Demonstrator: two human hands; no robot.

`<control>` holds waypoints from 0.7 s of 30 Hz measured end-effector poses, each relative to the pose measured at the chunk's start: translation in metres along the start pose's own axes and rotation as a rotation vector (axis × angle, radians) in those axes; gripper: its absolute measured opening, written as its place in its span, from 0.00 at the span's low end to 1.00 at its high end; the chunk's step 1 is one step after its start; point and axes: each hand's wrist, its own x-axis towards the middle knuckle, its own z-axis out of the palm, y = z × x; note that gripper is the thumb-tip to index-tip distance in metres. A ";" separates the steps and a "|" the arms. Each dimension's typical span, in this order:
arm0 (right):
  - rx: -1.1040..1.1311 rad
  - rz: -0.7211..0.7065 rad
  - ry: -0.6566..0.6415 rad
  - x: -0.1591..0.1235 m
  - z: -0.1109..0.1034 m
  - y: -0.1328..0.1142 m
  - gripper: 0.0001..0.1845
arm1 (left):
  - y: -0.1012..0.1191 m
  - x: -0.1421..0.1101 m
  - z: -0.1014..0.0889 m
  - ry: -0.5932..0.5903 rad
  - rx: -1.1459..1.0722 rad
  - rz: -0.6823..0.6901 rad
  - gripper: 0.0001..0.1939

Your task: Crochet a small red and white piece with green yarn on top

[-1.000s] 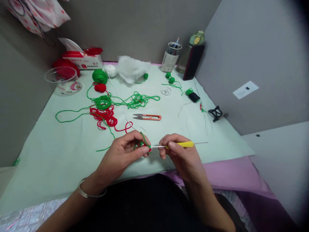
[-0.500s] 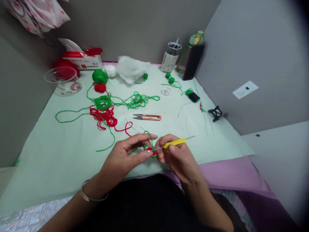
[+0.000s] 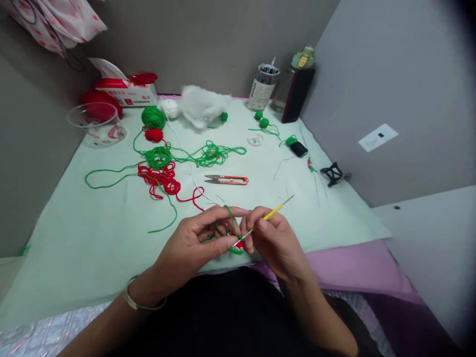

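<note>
My left hand (image 3: 203, 235) pinches a small red and green crochet piece (image 3: 236, 250) near the table's front edge. Green yarn (image 3: 229, 218) loops over its raised forefinger and runs down to the piece. Closed round a yellow-handled crochet hook (image 3: 273, 212), my right hand (image 3: 273, 238) is beside the left one, fingers close to the work. The hook's metal tip lies at the piece by my left thumb; whether it sits inside a stitch I cannot tell. Part of the piece is hidden by the fingers.
Orange thread snips (image 3: 226, 180) lie just beyond my hands. Loose red yarn (image 3: 159, 179) and green yarn (image 3: 213, 154) tangle at left. White stuffing (image 3: 204, 106), a pen holder (image 3: 263, 89) and a bottle (image 3: 293, 84) stand at the back. A black claw clip (image 3: 334, 175) is at right.
The crochet hook has tilted more steeply, its rear end swinging away from me and to the left. The crochet piece has turned and dropped slightly in my left fingers.
</note>
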 end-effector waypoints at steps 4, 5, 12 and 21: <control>0.007 0.005 -0.030 0.000 -0.001 0.000 0.13 | 0.005 0.000 0.000 -0.042 0.029 -0.026 0.21; 0.006 0.006 -0.041 0.000 -0.002 0.000 0.13 | 0.007 0.000 0.000 -0.053 0.048 -0.024 0.21; -0.010 0.006 -0.103 0.001 -0.006 0.001 0.12 | 0.015 0.002 0.000 -0.097 0.167 -0.025 0.24; 0.004 0.077 -0.150 0.003 -0.007 -0.007 0.13 | 0.024 0.002 -0.001 -0.154 0.250 -0.035 0.23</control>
